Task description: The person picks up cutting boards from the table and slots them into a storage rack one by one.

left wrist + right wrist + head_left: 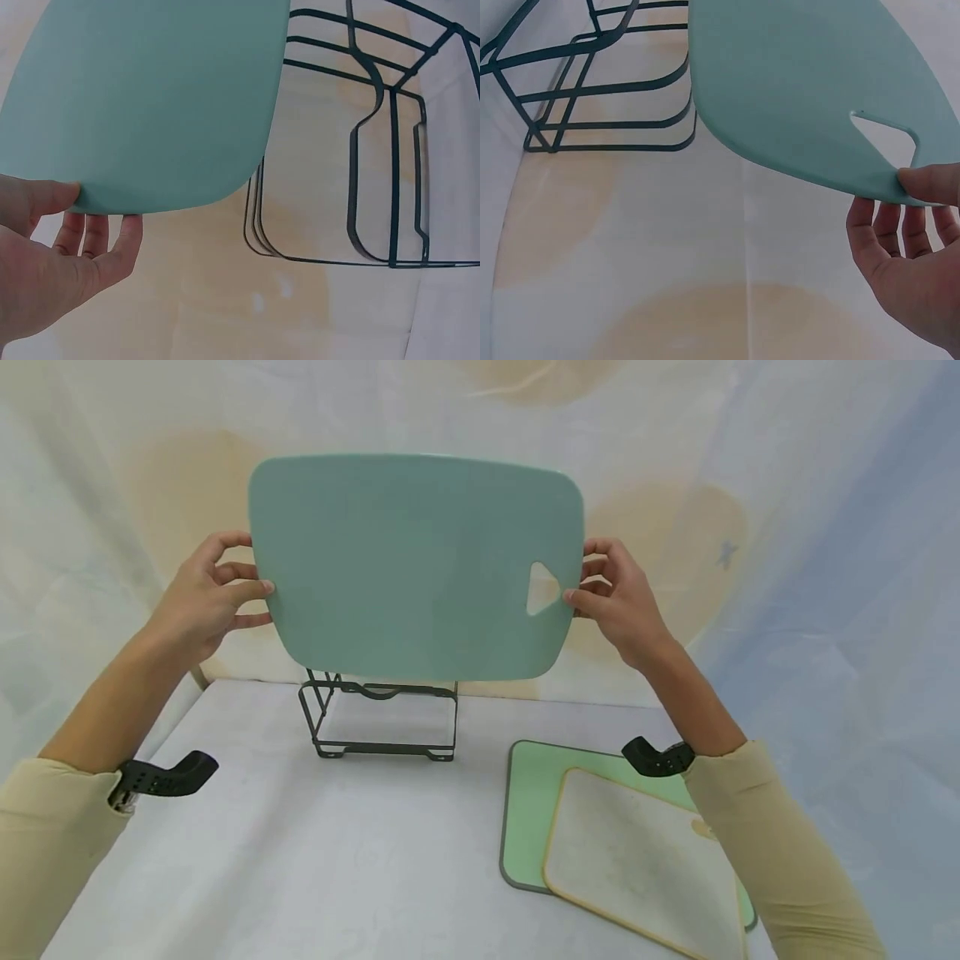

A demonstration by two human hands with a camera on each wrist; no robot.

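Teal cutting board (pixel 416 564): held upright in the air above the wire rack (pixel 382 718). Left hand (pixel 202 597) and right hand (pixel 618 597) pinch its short edges, thumbs in front. Two flat boards (pixel 622 843): stacked right of the rack.

We find no legible text, label, brand, number or sign in any view. The teal cutting board (pixel 416 564) carries no printing on its visible face. The two boards lying on the table (pixel 300 860), the green board (pixel 532 802) and the white board (pixel 637 860), are likewise unmarked, as is the wire rack (pixel 382 718).
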